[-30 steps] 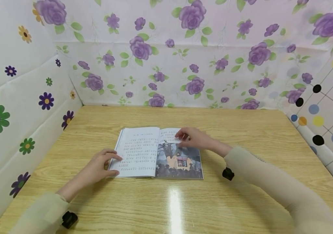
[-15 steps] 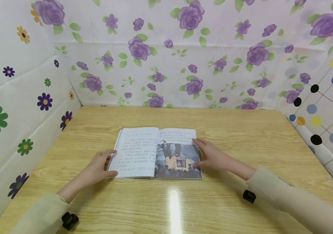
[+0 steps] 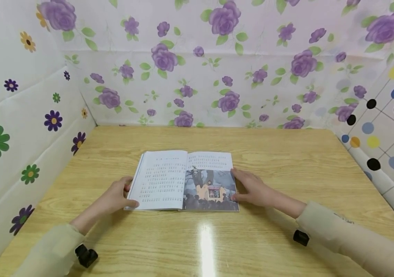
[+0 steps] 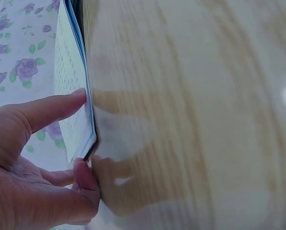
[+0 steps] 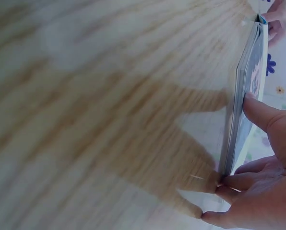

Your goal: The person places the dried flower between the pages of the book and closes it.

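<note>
An open picture book (image 3: 163,181) lies flat on the wooden table, with text on its left page and text above a dark illustration (image 3: 212,190) on its right page. My left hand (image 3: 115,196) holds the book's left edge, thumb on the page near the lower corner and fingers curled by the side. In the left wrist view the thumb (image 4: 61,108) presses the paper while fingertips meet the book's corner. At the right edge, my right hand (image 3: 255,188) spans the side. Its thumb (image 5: 263,112) lies on the page edge in the right wrist view, fingertips against the book's side.
The wooden table (image 3: 269,150) reaches back to a flowered cloth wall (image 3: 197,84). More patterned cloth stands at the left (image 3: 27,115) and right. A black wrist device (image 3: 86,256) hangs below each sleeve. Light glares on the tabletop in front of the book.
My right hand has moved from above the right page to the book's right edge. My left fingers have drawn back off the left page to its edge, the thumb staying near the lower corner.
</note>
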`<state>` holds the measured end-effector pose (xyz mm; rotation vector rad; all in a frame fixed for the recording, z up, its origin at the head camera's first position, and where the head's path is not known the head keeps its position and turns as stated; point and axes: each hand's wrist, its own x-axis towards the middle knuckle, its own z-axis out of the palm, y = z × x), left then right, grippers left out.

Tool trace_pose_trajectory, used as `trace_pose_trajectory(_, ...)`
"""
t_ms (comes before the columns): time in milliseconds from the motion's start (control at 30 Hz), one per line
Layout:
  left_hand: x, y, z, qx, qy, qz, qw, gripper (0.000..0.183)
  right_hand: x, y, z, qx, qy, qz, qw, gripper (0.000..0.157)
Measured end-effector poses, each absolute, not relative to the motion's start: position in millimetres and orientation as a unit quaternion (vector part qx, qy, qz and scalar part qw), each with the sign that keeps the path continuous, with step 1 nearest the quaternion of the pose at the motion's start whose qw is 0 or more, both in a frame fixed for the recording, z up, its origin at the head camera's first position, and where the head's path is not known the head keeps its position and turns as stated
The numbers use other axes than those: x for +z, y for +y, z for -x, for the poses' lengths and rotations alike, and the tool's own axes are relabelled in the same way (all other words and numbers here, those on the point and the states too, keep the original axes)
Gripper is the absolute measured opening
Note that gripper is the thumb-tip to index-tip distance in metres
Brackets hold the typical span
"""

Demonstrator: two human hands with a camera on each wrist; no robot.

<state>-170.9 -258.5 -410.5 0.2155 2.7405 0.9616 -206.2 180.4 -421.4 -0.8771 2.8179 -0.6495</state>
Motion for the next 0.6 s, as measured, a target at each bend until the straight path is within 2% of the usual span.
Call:
trace_pose_trajectory(167, -415.3, -261.1, 173.5, 0.343, 0.931, -0.065, 0.108, 0.091, -423.6, 181.2, 204.9, -0.218, 0.931, 0.284, 0.067, 0.088)
trace_pose_trajectory(600, -411.3, -268.1, 176.2, 0.412, 0.903, -0.038, 0.118, 0.073, -423.7, 181.1, 203.4, -0.221, 0.933, 0.269, 0.088, 0.085)
